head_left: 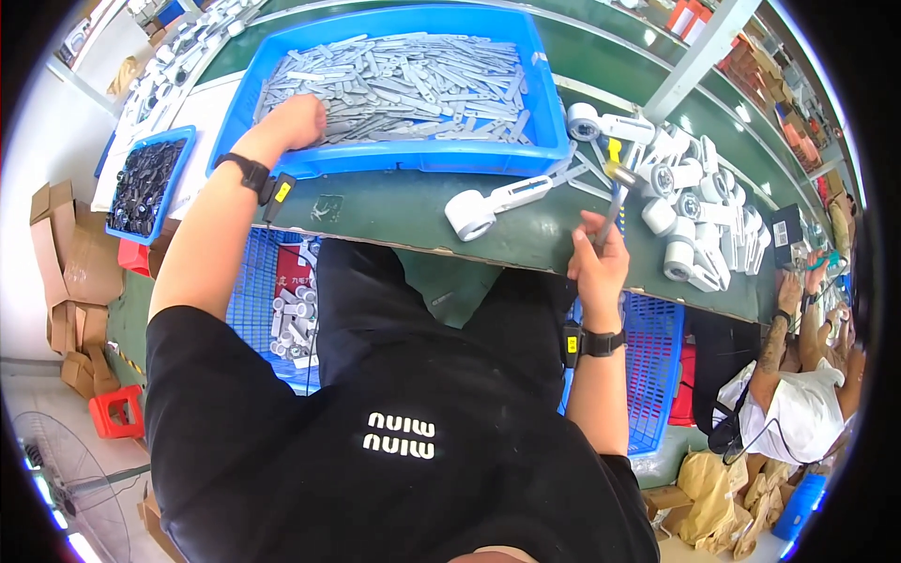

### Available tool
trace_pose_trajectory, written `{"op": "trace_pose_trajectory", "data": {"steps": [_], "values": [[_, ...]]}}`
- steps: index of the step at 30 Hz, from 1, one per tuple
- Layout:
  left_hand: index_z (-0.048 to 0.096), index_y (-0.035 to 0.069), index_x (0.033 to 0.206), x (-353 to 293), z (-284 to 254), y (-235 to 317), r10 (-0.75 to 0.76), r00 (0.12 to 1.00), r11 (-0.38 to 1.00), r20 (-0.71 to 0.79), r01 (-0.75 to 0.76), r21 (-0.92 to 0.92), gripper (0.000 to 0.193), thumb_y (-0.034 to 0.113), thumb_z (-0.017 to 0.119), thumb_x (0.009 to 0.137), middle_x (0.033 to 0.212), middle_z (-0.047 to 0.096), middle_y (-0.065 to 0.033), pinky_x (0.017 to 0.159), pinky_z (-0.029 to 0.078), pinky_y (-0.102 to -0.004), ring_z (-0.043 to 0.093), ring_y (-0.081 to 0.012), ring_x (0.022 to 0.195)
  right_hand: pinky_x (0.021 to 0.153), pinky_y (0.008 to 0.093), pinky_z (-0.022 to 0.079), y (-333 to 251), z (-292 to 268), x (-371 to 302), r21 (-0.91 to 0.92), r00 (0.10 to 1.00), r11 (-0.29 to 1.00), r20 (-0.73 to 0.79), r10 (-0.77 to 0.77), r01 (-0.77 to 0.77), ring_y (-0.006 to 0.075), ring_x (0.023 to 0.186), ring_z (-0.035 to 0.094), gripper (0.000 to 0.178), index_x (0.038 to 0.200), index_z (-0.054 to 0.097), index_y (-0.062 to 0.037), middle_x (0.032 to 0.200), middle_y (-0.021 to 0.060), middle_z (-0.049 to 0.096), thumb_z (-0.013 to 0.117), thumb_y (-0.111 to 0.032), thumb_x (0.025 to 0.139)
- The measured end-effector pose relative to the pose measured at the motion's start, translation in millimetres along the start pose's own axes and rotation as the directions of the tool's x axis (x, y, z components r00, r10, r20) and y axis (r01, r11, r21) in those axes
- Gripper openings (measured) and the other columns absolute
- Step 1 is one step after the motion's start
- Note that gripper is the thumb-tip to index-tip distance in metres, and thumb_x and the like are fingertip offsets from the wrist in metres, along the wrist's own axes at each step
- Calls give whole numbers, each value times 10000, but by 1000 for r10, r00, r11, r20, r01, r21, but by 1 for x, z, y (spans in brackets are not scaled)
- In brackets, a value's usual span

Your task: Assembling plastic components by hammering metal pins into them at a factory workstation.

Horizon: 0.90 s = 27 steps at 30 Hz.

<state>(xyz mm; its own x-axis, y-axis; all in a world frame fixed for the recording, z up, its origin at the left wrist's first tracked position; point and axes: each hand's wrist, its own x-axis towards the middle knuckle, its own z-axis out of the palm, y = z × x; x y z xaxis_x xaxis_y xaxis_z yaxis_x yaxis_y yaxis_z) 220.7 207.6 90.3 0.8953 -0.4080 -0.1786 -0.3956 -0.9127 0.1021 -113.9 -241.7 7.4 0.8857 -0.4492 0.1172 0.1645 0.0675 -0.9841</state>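
My left hand (298, 122) reaches over the near left edge of a big blue tray (413, 161) heaped with flat grey plastic strips (404, 80). Its fingers are curled down onto the strips, and whatever is in them is hidden. In my right hand (601, 263), above the bench's front edge, is a small hammer (614, 208) with its metal head up. Between my hands on the bench lies a white handle-shaped part (471, 214) with a round end. A few loose grey strips lie just beyond the hammer.
White round-ended parts (690, 202) are piled at the right of the green bench (375, 211). A smaller blue tray (150, 188) of black pieces stands at the left. Blue crates (648, 366) sit below the bench. Another person (798, 403) works at the far right.
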Motion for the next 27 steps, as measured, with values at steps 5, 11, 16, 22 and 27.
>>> {"op": "trace_pose_trajectory", "data": {"steps": [5,11,16,22,27], "values": [[764,48,1071,-33,-5,25,127,908,985,-400,-164,-59,182,146,799,922,991,802,-203,872,609,-461,789,-371,994,480,228,421,-3,6,5,-200,999,980,27,25,-19,23,577,531,304,1329,741,-39,1076,-15,728,774,-65,1027],[753,63,1068,-99,-12,131,147,761,964,-632,-252,-80,113,137,752,982,1063,783,-172,859,605,-488,767,-396,1005,477,211,409,-9,5,3,-188,997,980,23,73,-67,16,579,527,337,1345,746,-46,1000,-28,730,794,-83,1013],[759,44,1036,-142,50,263,481,643,730,-596,-670,-134,121,100,762,929,1006,772,-150,828,610,-486,759,-377,964,468,218,420,-23,-6,10,-55,923,985,346,171,-161,30,508,475,442,1446,691,-20,869,66,758,774,-88,1017],[750,67,1042,-131,92,335,503,600,676,-622,-722,-149,215,153,838,865,954,740,-115,807,556,-485,696,-347,880,464,218,416,1,-27,9,48,940,989,321,115,-138,39,507,520,227,1230,768,-15,858,75,793,797,-114,1028],[743,54,1113,-119,86,300,276,618,896,-737,-443,-37,418,341,897,852,1088,728,-120,952,499,-490,676,-346,1045,437,249,406,10,-25,9,263,996,965,89,-24,0,76,455,498,125,1109,750,5,774,88,729,774,-102,1051]]}}
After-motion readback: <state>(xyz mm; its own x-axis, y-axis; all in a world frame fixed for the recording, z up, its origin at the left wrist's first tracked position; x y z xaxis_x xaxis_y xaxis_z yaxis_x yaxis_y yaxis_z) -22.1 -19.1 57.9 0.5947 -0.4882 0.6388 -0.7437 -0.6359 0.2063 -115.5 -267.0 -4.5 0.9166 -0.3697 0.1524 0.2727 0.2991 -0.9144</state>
